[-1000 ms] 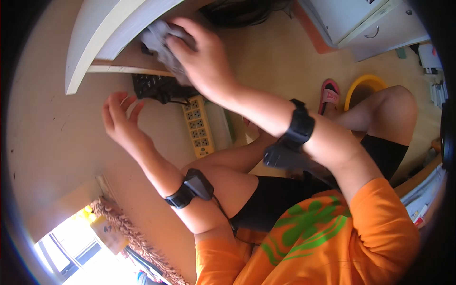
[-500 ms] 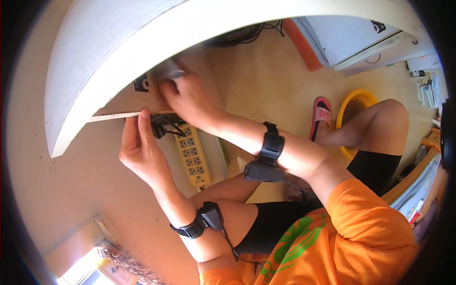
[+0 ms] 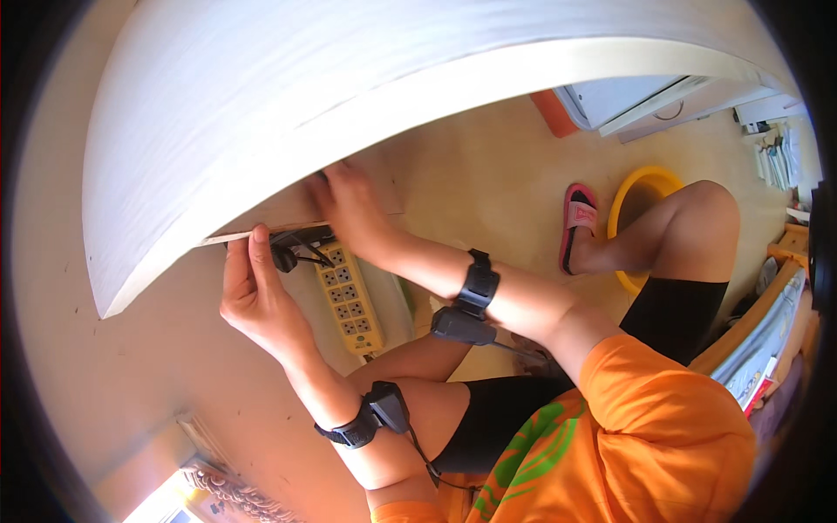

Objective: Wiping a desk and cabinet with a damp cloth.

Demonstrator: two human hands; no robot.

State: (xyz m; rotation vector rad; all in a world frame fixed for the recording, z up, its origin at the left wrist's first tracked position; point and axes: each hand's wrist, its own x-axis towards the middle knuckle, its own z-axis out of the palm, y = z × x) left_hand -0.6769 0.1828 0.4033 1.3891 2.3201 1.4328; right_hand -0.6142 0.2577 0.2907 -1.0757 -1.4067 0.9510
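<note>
My left hand (image 3: 261, 292) pinches the near edge of a wooden board (image 3: 277, 209) beneath a white tabletop (image 3: 288, 96), thumb on top and fingers below. Over the same board is my right hand (image 3: 356, 207), its fingers curled and slightly blurred close under the tabletop's rim. A small dark bit shows at its fingertips; what it grips is mostly hidden by the tabletop. Just below the board sit black plugs and cords (image 3: 292, 251), beside a yellow power strip (image 3: 350, 301) with several sockets.
A yellow basin (image 3: 641, 196) stands on the floor beyond my bent leg, next to a pink slipper (image 3: 580, 218) on my foot. Farther back is a white cabinet (image 3: 645, 109). A wooden rack (image 3: 758, 322) with papers stands at right. The tabletop's curved rim overhangs both hands.
The view has shifted, so the tabletop covers more of the board and hides the black fitting on it. My right hand has moved slightly on the board; my left keeps its pinch.
</note>
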